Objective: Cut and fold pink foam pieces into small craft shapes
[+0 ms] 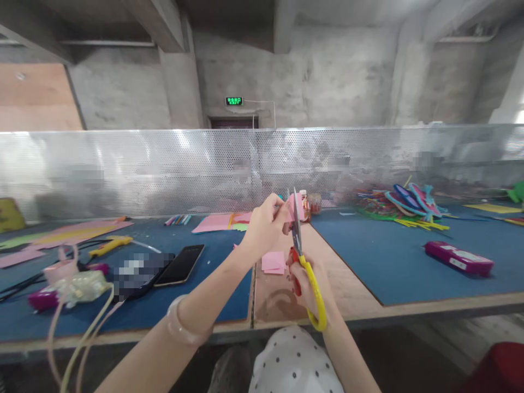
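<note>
My left hand (268, 224) pinches a small piece of pink paper (298, 206), held up above the table. A pair of scissors (298, 234) with yellow and red handles is gripped in my right hand (313, 281). The blades point upward, parted at the tips, and stand at the pink paper; whether they are biting into it I cannot tell. Below, between my hands, a small stack of pink paper pieces (273, 262) lies on the bare wooden strip (339, 273) of the table.
Left on the blue tabletop are a phone (182, 265), a yellow glue gun (110, 245), a bag with cords (76, 286) and coloured sheets (77, 232). A purple box (458, 257) and a pile of pipe cleaners (409, 207) sit right. A perforated metal panel (164, 169) closes the back.
</note>
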Motion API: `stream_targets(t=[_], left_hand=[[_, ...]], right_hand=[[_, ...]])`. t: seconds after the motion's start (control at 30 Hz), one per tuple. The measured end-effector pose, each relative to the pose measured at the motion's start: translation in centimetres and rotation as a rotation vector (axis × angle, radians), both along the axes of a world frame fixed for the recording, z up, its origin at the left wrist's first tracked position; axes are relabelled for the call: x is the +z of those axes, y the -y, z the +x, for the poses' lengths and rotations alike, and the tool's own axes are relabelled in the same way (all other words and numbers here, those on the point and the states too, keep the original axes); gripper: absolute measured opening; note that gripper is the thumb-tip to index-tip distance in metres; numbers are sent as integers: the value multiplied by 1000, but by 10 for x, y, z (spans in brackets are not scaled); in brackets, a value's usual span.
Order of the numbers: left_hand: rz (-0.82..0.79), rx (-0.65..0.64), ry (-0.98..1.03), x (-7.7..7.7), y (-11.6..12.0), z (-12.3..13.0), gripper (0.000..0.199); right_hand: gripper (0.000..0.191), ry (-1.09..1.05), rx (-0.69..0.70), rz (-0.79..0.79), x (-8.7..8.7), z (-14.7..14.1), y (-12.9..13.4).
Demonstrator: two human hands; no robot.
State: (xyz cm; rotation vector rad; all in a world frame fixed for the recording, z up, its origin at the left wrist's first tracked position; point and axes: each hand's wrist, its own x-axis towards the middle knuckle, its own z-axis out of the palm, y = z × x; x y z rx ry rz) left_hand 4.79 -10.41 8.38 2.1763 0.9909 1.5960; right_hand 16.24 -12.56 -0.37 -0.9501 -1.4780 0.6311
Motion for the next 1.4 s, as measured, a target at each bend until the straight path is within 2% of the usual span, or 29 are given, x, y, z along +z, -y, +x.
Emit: stream_targets(t=[0.33,0.77,1.2,1.4], left_hand=[[-2,-18,11,-1,0,0,20],[6,-17,5,-2,0,0,21],[-20,5,-18,-2,-3,2,23],[-14,18,-33,-1,-1,3,24]], right_hand=[[18,9,-8,-7,0,-1,1],[19,1,19,-55,-10,0,-5],[21,-46,5,-136,-5,-3,5],[20,-76,19,-136,-7,-3,1]])
